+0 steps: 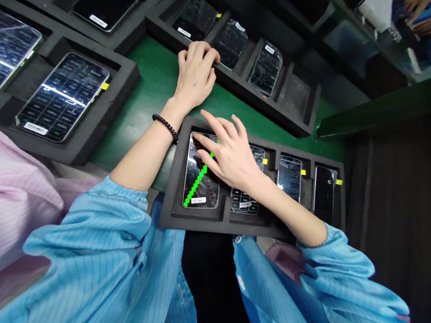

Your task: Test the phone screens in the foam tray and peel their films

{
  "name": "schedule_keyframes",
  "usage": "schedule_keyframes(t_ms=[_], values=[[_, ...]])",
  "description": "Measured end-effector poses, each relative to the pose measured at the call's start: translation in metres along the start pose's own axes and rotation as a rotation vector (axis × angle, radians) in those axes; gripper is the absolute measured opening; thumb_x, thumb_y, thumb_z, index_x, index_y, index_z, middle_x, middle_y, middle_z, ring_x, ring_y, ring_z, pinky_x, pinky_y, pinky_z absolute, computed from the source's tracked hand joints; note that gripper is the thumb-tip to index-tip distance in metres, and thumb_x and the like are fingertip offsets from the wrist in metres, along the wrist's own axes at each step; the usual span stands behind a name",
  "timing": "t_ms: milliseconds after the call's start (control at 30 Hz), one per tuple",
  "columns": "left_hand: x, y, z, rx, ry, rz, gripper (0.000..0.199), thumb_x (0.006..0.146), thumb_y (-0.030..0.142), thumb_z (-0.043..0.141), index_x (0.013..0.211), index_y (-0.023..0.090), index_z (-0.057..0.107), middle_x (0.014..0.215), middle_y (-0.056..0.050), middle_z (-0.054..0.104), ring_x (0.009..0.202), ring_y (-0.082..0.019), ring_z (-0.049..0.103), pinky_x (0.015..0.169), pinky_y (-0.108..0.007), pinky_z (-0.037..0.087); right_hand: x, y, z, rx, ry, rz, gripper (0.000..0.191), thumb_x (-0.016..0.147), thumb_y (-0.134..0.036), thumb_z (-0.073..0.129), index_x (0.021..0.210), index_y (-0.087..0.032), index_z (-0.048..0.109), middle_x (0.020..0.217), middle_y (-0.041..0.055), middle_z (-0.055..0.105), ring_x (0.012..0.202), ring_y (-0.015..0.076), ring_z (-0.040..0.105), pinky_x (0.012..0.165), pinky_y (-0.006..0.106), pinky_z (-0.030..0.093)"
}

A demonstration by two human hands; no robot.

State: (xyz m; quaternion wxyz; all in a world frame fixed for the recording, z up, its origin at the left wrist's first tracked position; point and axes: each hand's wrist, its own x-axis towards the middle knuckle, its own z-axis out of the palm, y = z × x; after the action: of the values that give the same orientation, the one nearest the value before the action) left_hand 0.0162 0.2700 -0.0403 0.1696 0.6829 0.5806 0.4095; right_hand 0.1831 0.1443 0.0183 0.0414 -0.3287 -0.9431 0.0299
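My right hand (232, 157) is over the near black foam tray (174, 208), its fingers spread. One fingertip is at the upper part of a smartphone (194, 176) in the leftmost slot. A jagged bright green line runs diagonally across that phone's dark screen, and a white label sits at its lower end. Part of a second phone (244, 199), showing a keypad grid, is hidden under my right hand and wrist. My left hand (195, 74), wearing a black bead bracelet (165, 125), rests at the edge of the far foam tray (263, 101). Its fingers are bent and somewhat apart.
Two more phones, one lit (290, 177) and one dark (323, 194), lie in the near tray. Phones in film (267, 67) fill several far slots. Another tray (118, 97) stands left on the green tabletop (145, 69). Another person's hands (420, 12) appear upper right.
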Motion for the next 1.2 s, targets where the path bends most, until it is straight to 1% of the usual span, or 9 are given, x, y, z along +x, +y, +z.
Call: schedule_keyframes(t_ms=[133, 267, 433, 633, 800, 933, 1033, 1133, 1200], values=[[0.000, 0.004, -0.002, 0.002, -0.033, -0.049, 0.050, 0.072, 0.046, 0.039, 0.117, 0.043, 0.062, 0.135, -0.001, 0.057, 0.135, -0.031, 0.040, 0.114, -0.053, 0.024, 0.011, -0.001, 0.008, 0.013, -0.028, 0.010, 0.037, 0.103, -0.036, 0.046, 0.130, -0.017, 0.063, 0.162, 0.0132, 0.036, 0.139, 0.0318, 0.045, 0.121, 0.062, 0.025], [0.001, 0.004, -0.003, -0.022, -0.048, -0.071, 0.054, 0.068, 0.050, 0.040, 0.118, 0.045, 0.061, 0.137, 0.000, 0.056, 0.138, -0.031, 0.038, 0.114, -0.051, 0.021, 0.004, -0.006, 0.006, 0.026, -0.022, -0.030, 0.038, 0.104, -0.033, 0.043, 0.128, -0.014, 0.065, 0.159, 0.0153, 0.041, 0.137, 0.0315, 0.047, 0.121, 0.062, 0.025], [0.002, 0.002, -0.001, -0.031, -0.033, -0.052, 0.050, 0.070, 0.048, 0.041, 0.116, 0.046, 0.062, 0.135, -0.001, 0.057, 0.136, -0.032, 0.039, 0.114, -0.053, 0.022, -0.017, -0.013, 0.000, 0.031, -0.012, -0.063, 0.040, 0.105, -0.035, 0.041, 0.124, -0.013, 0.068, 0.156, 0.0153, 0.046, 0.134, 0.0300, 0.050, 0.120, 0.059, 0.028], [0.000, 0.001, -0.001, 0.049, -0.010, -0.007, 0.047, 0.078, 0.036, 0.038, 0.118, 0.041, 0.062, 0.130, -0.005, 0.057, 0.132, -0.031, 0.042, 0.111, -0.058, 0.028, -0.042, -0.021, -0.001, -0.008, 0.046, -0.105, 0.039, 0.105, -0.035, 0.040, 0.115, -0.013, 0.071, 0.151, 0.0147, 0.053, 0.129, 0.0271, 0.054, 0.118, 0.056, 0.034], [-0.001, 0.004, -0.002, 0.039, -0.006, -0.013, 0.039, 0.080, 0.034, 0.040, 0.112, 0.042, 0.062, 0.128, -0.005, 0.058, 0.131, -0.031, 0.042, 0.111, -0.058, 0.030, -0.064, -0.029, -0.006, 0.024, 0.035, -0.092, 0.036, 0.105, -0.034, 0.041, 0.113, -0.015, 0.071, 0.149, 0.0131, 0.055, 0.129, 0.0255, 0.054, 0.117, 0.054, 0.036], [-0.001, 0.002, 0.000, 0.064, 0.001, 0.004, 0.035, 0.085, 0.031, 0.041, 0.115, 0.035, 0.058, 0.131, -0.005, 0.057, 0.128, -0.026, 0.040, 0.109, -0.055, 0.029, -0.082, -0.035, -0.009, 0.080, 0.035, -0.068, 0.033, 0.103, -0.031, 0.046, 0.115, -0.013, 0.071, 0.147, 0.0151, 0.056, 0.127, 0.0258, 0.056, 0.118, 0.054, 0.034], [0.000, 0.000, 0.001, 0.088, -0.005, 0.006, 0.036, 0.085, 0.027, 0.041, 0.118, 0.031, 0.056, 0.131, -0.006, 0.056, 0.128, -0.025, 0.038, 0.108, -0.054, 0.029, -0.094, -0.040, -0.011, 0.104, 0.021, -0.057, 0.031, 0.102, -0.030, 0.048, 0.116, -0.014, 0.070, 0.148, 0.0141, 0.056, 0.126, 0.0253, 0.056, 0.120, 0.053, 0.031], [-0.001, 0.001, -0.001, 0.092, -0.011, 0.009, 0.040, 0.085, 0.026, 0.038, 0.119, 0.035, 0.057, 0.130, -0.006, 0.055, 0.130, -0.027, 0.039, 0.108, -0.053, 0.029, -0.108, -0.047, -0.013, 0.099, 0.011, -0.054, 0.031, 0.102, -0.028, 0.049, 0.116, -0.012, 0.070, 0.148, 0.0134, 0.056, 0.127, 0.0247, 0.056, 0.120, 0.051, 0.031], [-0.003, 0.002, -0.003, 0.073, -0.011, -0.001, 0.040, 0.085, 0.032, 0.039, 0.120, 0.038, 0.058, 0.131, -0.004, 0.056, 0.131, -0.027, 0.039, 0.109, -0.052, 0.028, -0.116, -0.052, -0.014, 0.101, 0.007, -0.056, 0.030, 0.101, -0.026, 0.049, 0.115, -0.010, 0.070, 0.145, 0.0135, 0.058, 0.125, 0.0239, 0.057, 0.120, 0.050, 0.033]])
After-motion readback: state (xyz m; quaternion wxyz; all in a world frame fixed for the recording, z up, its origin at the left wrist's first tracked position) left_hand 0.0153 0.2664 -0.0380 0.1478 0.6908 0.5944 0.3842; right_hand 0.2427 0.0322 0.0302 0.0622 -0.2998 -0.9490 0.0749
